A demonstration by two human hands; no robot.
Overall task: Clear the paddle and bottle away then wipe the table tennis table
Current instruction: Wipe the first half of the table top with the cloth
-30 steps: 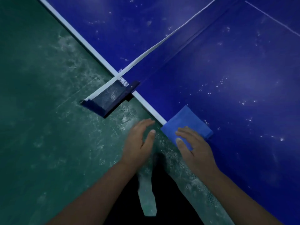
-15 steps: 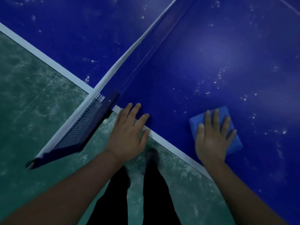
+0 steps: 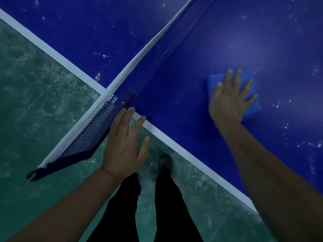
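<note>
Table (image 3: 201,105): dark blue top with a white edge line, many small white specks on it; it fills the upper and right part of the view.
Cloth (image 3: 251,102): blue, folded, flat on the table to the right of the net, well in from the white edge.
Right hand (image 3: 229,100): lies flat on the cloth with straight, spread fingers (image 3: 238,77); it presses the cloth and does not grip it. The hand looks a little blurred.
Left hand (image 3: 125,144): open, fingers straight and a little apart, holding nothing. The fingertips reach the white edge just beside the net bracket; I cannot tell if they touch it.
Net (image 3: 90,133): dark mesh with a white top band, crossing the table diagonally and sticking out past the edge.
Floor (image 3: 35,102): green, worn.
Legs (image 3: 167,206): in black trousers, standing close to the table edge.
</note>
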